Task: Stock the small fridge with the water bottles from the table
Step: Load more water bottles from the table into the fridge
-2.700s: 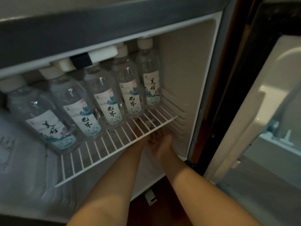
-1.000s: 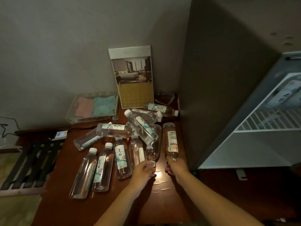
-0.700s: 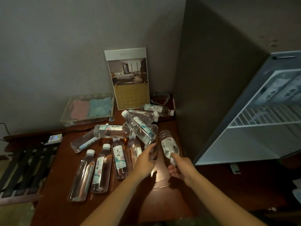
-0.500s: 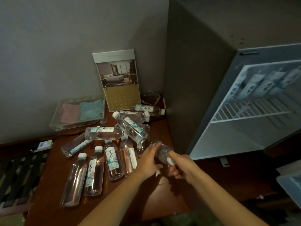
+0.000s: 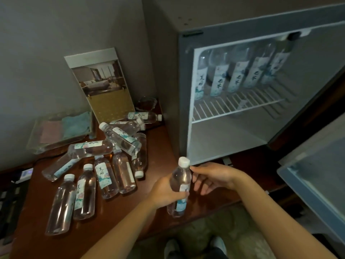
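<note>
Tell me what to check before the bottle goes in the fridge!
1. The left hand grips the bottle upright: ok.
2. The cap is on: ok.
3. The cap is tight: cannot tell.
4. The fridge door is open: ok.
5. The wire shelf has room in front of the row of bottles: ok.
6. The right hand is open beside the bottle: ok.

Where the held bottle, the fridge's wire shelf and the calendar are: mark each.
held bottle (image 5: 180,177), head view, clear body above the label.
wire shelf (image 5: 224,107), head view, bare white bars near its front edge.
calendar (image 5: 101,81), head view, the room photo on its upper half.
</note>
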`<state>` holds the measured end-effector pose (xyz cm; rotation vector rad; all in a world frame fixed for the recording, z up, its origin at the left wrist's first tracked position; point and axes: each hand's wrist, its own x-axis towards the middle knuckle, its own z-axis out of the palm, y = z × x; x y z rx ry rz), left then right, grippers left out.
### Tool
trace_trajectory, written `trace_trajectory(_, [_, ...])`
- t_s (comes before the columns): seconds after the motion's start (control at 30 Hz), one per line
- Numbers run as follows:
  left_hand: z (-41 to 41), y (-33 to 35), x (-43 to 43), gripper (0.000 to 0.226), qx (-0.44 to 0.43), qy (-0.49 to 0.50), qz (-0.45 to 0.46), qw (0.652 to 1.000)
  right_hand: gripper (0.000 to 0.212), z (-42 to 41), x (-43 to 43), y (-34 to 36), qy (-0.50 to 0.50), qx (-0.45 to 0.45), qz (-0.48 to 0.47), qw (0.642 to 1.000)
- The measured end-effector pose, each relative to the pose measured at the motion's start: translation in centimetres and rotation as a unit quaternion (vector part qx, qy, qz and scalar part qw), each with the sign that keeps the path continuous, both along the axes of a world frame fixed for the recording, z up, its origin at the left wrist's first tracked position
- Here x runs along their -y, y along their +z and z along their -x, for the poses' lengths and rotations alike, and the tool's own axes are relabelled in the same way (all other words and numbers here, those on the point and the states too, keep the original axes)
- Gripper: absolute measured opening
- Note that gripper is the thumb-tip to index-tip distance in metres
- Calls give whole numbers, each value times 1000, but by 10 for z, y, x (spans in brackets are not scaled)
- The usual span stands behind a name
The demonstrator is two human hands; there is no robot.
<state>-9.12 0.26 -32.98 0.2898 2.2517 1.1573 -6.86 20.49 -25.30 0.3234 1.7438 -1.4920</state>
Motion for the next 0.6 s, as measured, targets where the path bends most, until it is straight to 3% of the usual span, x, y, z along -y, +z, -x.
trace_trajectory(0.13, [-6,9,-40,28,110,14,-96,989,28,-28,-32,-22,-51,5,-11,999])
trace_trajectory(0.27, [-8,21,-86,23,110,20,-122,986,64,-54,-59,-36,-26,14,60,998])
trace_trajectory(0.37, [-7,29,-123,28,71,7,-109,991,80,-59,-71,-40,-55,-31,88,994])
trace_trajectory(0.47, [0,32,-160,32,47,-3,-124,991,73,-50,-87,-43,-122,-120,57,984])
trace_trajectory(0.6, [22,40,-201,30,61,55,-146,986,58,-28,-119,-43,-177,-179,-7,968])
